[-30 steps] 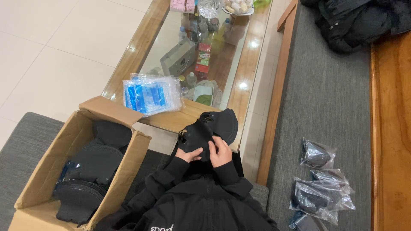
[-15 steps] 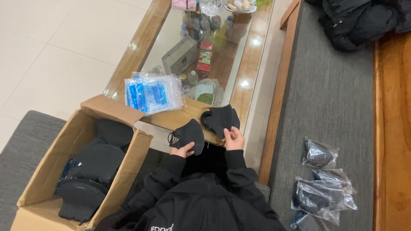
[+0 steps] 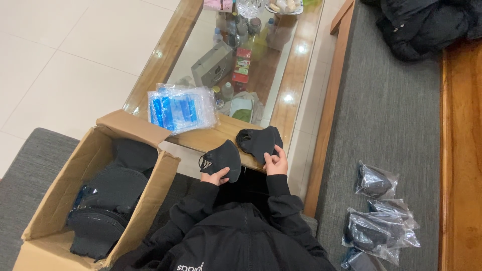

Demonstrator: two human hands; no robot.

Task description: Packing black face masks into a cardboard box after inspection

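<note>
My left hand [image 3: 215,176] holds a black fabric face mask [image 3: 221,158] by its lower edge, just over the near wooden edge of the glass coffee table [image 3: 228,135]. My right hand [image 3: 276,163] grips a second black face mask [image 3: 260,141] that rests partly on that table edge. The two masks are apart, side by side. Both arms are in black sleeves.
An open cardboard box [image 3: 60,206] of black masks sits at my left. A stack of clear plastic bags with blue print [image 3: 181,108] lies on the table corner. Several bagged masks [image 3: 376,211] lie on the grey sofa at right. Bottles and a box show under the glass.
The masks were held together in front of me one second ago; they have been pulled apart, one in each hand, and moved out toward the table edge.
</note>
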